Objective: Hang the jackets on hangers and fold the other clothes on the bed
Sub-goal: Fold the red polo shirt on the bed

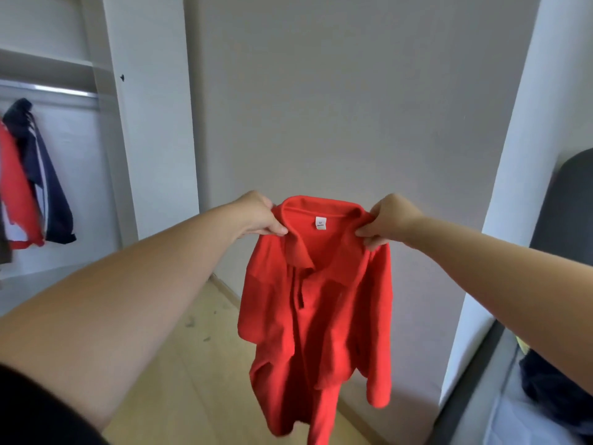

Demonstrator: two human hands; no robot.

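Observation:
A red polo shirt (317,319) with a collar and a white neck label hangs in the air in front of me, above the wooden floor. My left hand (260,216) pinches its left shoulder by the collar. My right hand (388,221) pinches the right shoulder. The shirt droops straight down, its sleeves folded inward. Both arms are stretched forward.
An open white wardrobe (112,123) stands at the left with a metal rail (48,89); a navy jacket (41,175) and a red garment (16,187) hang there. The bed (519,412) lies at the lower right with dark clothes (552,387) on it. A grey wall is ahead.

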